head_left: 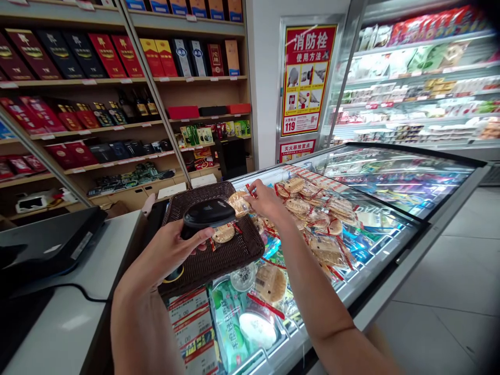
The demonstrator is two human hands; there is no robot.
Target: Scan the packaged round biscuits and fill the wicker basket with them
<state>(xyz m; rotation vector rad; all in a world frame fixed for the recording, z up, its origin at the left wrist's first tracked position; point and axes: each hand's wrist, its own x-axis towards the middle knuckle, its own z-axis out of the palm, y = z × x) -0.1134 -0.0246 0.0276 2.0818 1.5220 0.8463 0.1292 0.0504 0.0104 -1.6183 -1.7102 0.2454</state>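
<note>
**Black handheld barcode scanner (207,213) above a dark brown wicker tray (250,247)**

Head view. Left hand (167,255) closed firmly around the scanner's body, the scanner's head angled across the tray. Right hand (265,200) reaching in from the right, fingertips (252,191) in a narrow pinch on a clear, red-tagged packet of round golden crackers (238,203), right at the tray's far rim. A second round cracker packet (224,233) lying in the tray just below the scanner, with little room between them. Tray resting at the near end of a long glass-topped freezer chest (406,263), beside a white counter (78,260) along its left edge. A heap of similar red-tagged cracker packets (312,213) just right of the right hand, on the freezer's goods. Open room above the tray and over the glass toward the far end; pale tiled floor (441,271) beyond the freezer's right edge.
</note>
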